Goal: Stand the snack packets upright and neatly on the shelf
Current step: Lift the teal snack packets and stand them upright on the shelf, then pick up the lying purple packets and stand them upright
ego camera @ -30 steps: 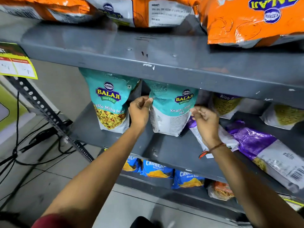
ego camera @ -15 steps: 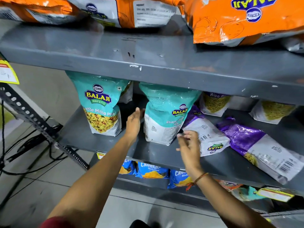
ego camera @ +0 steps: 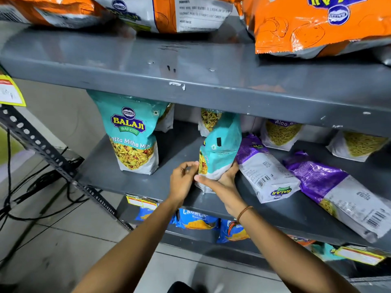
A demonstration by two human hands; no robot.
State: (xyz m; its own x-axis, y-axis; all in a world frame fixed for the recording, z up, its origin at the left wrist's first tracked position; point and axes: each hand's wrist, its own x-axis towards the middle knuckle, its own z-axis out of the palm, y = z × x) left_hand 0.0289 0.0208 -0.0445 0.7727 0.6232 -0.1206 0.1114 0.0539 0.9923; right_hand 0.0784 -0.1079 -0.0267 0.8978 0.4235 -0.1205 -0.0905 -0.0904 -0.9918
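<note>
On the grey middle shelf (ego camera: 127, 180) a teal Balaji packet (ego camera: 132, 136) stands upright at the left, face forward. A second teal packet (ego camera: 220, 149) stands turned edge-on near the shelf's front. My left hand (ego camera: 183, 179) pinches its lower left edge and my right hand (ego camera: 222, 185) cups its base from the right. To the right, two purple and white packets (ego camera: 264, 172) (ego camera: 338, 193) lie flat, tilted toward the front edge. More packets (ego camera: 281, 134) stand at the back of the shelf.
Orange packets (ego camera: 317, 24) lie on the shelf above, overhanging its lip. Blue packets (ego camera: 196, 220) fill the shelf below. A perforated metal upright (ego camera: 38, 144) slants at the left, with black cables (ego camera: 42, 182) on the tiled floor. Yellow price tags (ego camera: 10, 92) hang at the left.
Both hands dropped from the second teal packet's top to its base. The packet has turned from back-facing to edge-on. The view shifted down and closer.
</note>
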